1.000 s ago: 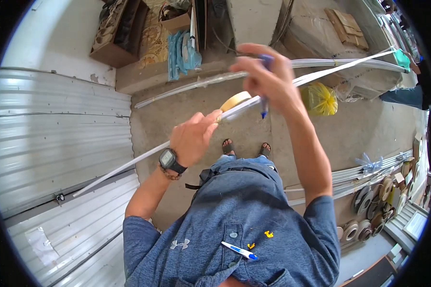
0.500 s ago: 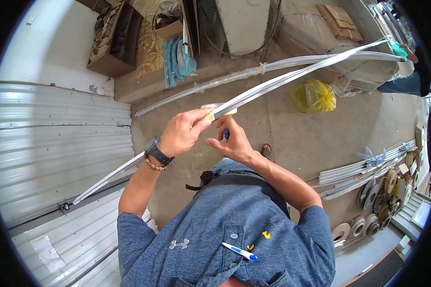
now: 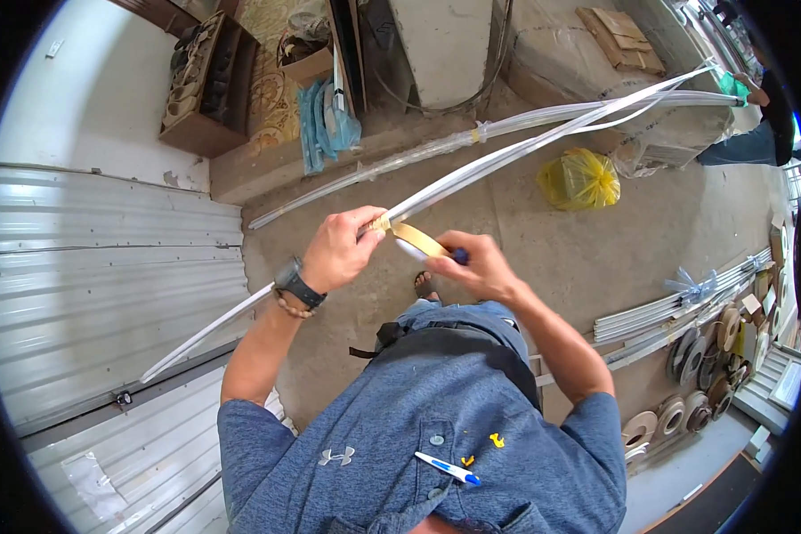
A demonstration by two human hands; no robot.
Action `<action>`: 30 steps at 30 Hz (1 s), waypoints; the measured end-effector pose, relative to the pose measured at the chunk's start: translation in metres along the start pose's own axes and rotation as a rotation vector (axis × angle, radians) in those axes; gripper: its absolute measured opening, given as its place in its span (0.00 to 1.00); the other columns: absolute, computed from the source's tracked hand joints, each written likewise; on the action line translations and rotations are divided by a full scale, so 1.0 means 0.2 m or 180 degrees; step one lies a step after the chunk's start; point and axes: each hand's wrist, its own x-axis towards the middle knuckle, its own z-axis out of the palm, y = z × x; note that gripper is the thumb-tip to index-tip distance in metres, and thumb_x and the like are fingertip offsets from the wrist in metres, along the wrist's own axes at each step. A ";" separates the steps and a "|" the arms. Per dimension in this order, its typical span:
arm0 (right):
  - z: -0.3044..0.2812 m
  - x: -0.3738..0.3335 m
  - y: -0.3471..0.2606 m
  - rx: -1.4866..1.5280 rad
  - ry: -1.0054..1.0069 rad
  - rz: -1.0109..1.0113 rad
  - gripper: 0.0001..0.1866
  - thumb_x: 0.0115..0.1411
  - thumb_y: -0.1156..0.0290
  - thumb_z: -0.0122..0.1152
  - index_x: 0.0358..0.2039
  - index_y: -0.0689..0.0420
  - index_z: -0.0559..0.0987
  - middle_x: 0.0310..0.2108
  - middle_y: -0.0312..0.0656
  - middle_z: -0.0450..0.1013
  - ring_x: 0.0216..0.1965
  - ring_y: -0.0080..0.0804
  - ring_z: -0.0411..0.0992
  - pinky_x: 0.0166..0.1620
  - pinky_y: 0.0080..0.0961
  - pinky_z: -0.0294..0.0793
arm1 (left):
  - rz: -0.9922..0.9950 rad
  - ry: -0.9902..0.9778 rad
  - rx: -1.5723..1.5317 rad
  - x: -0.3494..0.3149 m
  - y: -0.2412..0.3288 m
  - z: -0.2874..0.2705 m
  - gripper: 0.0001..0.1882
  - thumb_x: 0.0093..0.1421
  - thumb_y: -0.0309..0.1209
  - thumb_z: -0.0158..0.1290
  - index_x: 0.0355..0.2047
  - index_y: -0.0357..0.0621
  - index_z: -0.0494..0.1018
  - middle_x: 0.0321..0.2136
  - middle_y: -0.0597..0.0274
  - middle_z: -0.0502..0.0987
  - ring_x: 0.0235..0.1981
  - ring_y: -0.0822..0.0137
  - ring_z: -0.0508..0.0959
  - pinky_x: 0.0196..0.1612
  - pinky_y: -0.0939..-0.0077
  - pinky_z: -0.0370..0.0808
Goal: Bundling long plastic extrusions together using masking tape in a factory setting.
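My left hand [image 3: 338, 247], with a watch and a bead bracelet at the wrist, is closed around a bundle of long, thin white strips [image 3: 498, 160]. The bundle runs up to the right, and its other end [image 3: 200, 336] comes out below my wrist. Yellowish tape [image 3: 380, 222] is wound around it at my fingertips. From there a stretch of tape leads to the tape roll [image 3: 421, 240], which my right hand [image 3: 482, 269] grips just right of the bundle. A small dark blue object [image 3: 460, 255] also sits in my right hand; its kind is hidden.
Another long wrapped bundle [image 3: 418, 153] lies beyond mine. A person [image 3: 756, 133] stands at the far right by the bundles' ends, near green material [image 3: 735, 86]. A yellow bag [image 3: 580, 180], stacked white lengths [image 3: 659, 307] and several coils [image 3: 672, 415] are on the right.
My right hand has moved right, away from the bundle, drawing the tape roll out with it. The strips have spread slightly apart toward the far end. My left hand keeps its grip.
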 end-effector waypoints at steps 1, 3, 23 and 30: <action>-0.07 -0.03 -0.07 -0.0215 -0.0113 0.0013 0.18 0.58 0.62 0.68 0.41 0.63 0.80 0.25 0.38 0.75 0.29 0.21 0.71 0.34 0.25 0.73 | -0.0103 0.0155 0.0221 -0.02 0.01 0.03 0.13 0.61 0.27 0.55 0.45 0.36 0.76 0.30 0.57 0.79 0.26 0.69 0.76 0.32 0.72 0.73; -0.12 -0.04 -0.17 -0.0392 -0.0057 -0.0485 0.20 0.56 0.64 0.69 0.43 0.65 0.80 0.28 0.38 0.77 0.28 0.23 0.73 0.34 0.24 0.74 | -0.0184 0.0282 0.0323 -0.04 0.03 0.12 0.11 0.58 0.26 0.56 0.42 0.38 0.75 0.29 0.50 0.78 0.27 0.60 0.79 0.32 0.69 0.73; -0.06 0.87 -0.38 0.2223 0.0060 0.1784 0.18 0.61 0.65 0.64 0.44 0.65 0.72 0.22 0.47 0.72 0.24 0.37 0.79 0.15 0.17 0.61 | 0.0446 0.1132 0.1145 -0.18 -0.01 0.12 0.08 0.57 0.24 0.55 0.38 0.41 0.76 0.26 0.46 0.78 0.28 0.47 0.80 0.28 0.59 0.74; -0.18 0.79 -0.46 0.0469 -0.0013 0.1272 0.17 0.61 0.62 0.63 0.38 0.66 0.77 0.23 0.53 0.77 0.17 0.28 0.74 0.16 0.17 0.65 | 0.0212 0.0790 0.1165 -0.16 0.18 0.05 0.16 0.56 0.25 0.54 0.46 0.47 0.76 0.33 0.49 0.80 0.32 0.47 0.79 0.34 0.58 0.76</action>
